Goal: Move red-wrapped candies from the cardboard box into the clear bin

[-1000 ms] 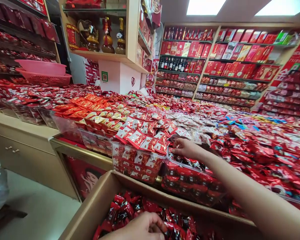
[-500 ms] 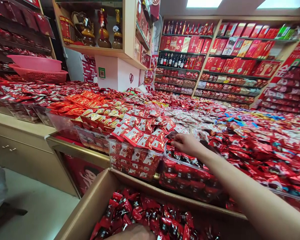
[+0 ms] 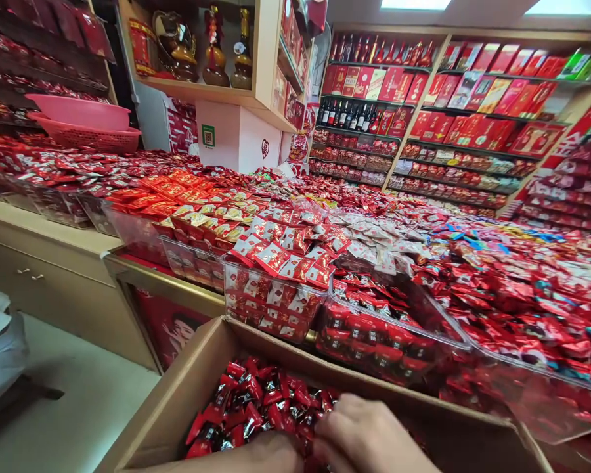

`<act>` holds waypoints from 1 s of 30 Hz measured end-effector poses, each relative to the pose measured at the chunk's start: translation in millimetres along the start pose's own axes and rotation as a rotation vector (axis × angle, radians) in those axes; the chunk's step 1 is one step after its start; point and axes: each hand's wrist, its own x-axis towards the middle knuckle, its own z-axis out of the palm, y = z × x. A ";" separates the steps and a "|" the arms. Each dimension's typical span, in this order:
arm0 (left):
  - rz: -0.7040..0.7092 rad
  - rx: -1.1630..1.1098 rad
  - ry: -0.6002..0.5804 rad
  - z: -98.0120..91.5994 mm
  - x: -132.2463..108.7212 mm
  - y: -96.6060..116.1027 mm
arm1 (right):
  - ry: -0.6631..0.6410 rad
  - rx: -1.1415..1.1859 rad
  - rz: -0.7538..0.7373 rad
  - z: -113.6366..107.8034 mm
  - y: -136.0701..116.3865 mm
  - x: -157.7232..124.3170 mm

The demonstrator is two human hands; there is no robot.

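Red and black wrapped candies (image 3: 256, 401) fill much of an open cardboard box (image 3: 177, 387) in front of me. My left hand (image 3: 276, 452) is sunk among them at the bottom of the view, its fingers hidden. Close to its right, my right hand (image 3: 357, 433) reaches down into the same candies with fingers curled and held together; the fingertips and whatever they grip are out of sight. Just beyond the box stands a clear plastic bin (image 3: 394, 322) partly filled with matching red and black candies.
A clear bin (image 3: 276, 299) of red and white packets sits left of the candy bin. Red packets (image 3: 512, 309) are heaped to the right. Pink baskets (image 3: 81, 125) rest at the back left, and shelves (image 3: 394, 144) line the far wall. A counter (image 3: 49, 249) runs along the left.
My right hand has come down from the clear bin into the cardboard box, beside my left hand. The left hand remains among the candies. The view has shifted slightly.
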 end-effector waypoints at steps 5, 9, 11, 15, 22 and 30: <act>-0.170 -0.288 0.213 -38.1 -1.7 39.9 | 0.008 0.504 0.474 61.6 25.6 -34.9; -0.103 -0.816 0.265 -59.0 -0.5 58.5 | 0.104 0.928 0.583 49.9 26.3 -31.5; -0.104 -0.949 0.265 -62.3 -3.1 61.7 | 0.138 1.107 0.617 43.1 21.9 -27.4; -0.059 -1.033 0.259 -63.0 -8.3 65.7 | 0.199 1.369 0.738 42.8 14.2 -24.8; -0.058 -1.115 0.245 -61.1 -8.7 66.9 | 0.316 1.454 0.859 54.1 18.4 -27.7; -0.087 -1.082 0.116 -49.1 -8.3 68.9 | 0.318 1.290 0.701 50.8 14.6 -23.5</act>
